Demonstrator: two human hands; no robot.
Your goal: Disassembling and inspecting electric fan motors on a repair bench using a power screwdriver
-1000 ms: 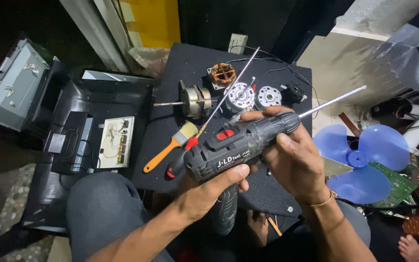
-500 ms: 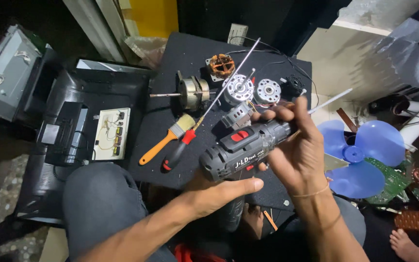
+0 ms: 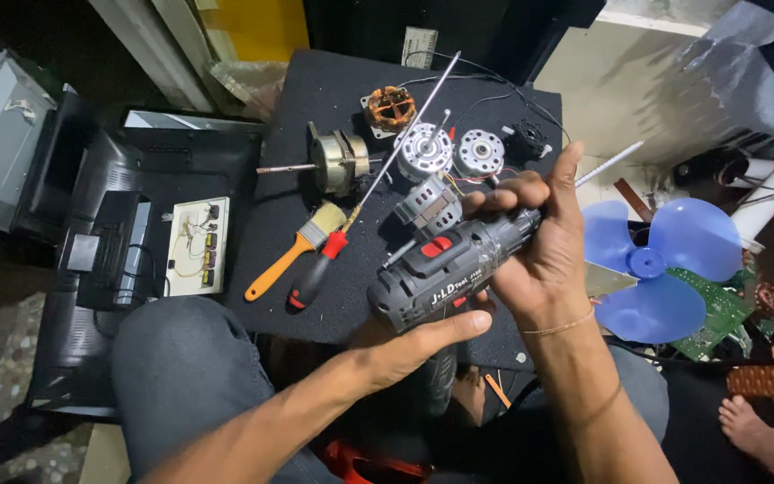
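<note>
The person holds a dark grey cordless drill (image 3: 454,269) with red buttons above the near edge of the black tabletop (image 3: 333,99), over their lap; the left hand (image 3: 405,345) is clasped around the drill's handle from below, thumb stretched along the body's underside; the right hand (image 3: 535,242) is wrapped over the front end of the drill, fingers curled around the chuck, thumb pointing far, so the chuck itself is hidden.

On the tabletop, just left of the drill, lies a long screwdriver (image 3: 365,193) with a red and black handle, its thin shaft running up toward the far right; beside it on the left lies a paintbrush (image 3: 293,251) with an orange handle, its bristles pointing far; farther off sit a motor with a shaft (image 3: 338,161) sticking out to the left, a copper-wound stator (image 3: 391,108), and two round silver motor end caps (image 3: 450,152) side by side; a small ribbed metal block (image 3: 427,206) lies just beyond the drill, near the right hand's fingers.

To the right, off the tabletop, rests a blue fan blade (image 3: 660,269) over a green circuit board (image 3: 718,314); to the left lies an opened black casing (image 3: 118,242) with a pale circuit board (image 3: 194,246) in it; a bare foot (image 3: 754,426) shows at the near right.
</note>
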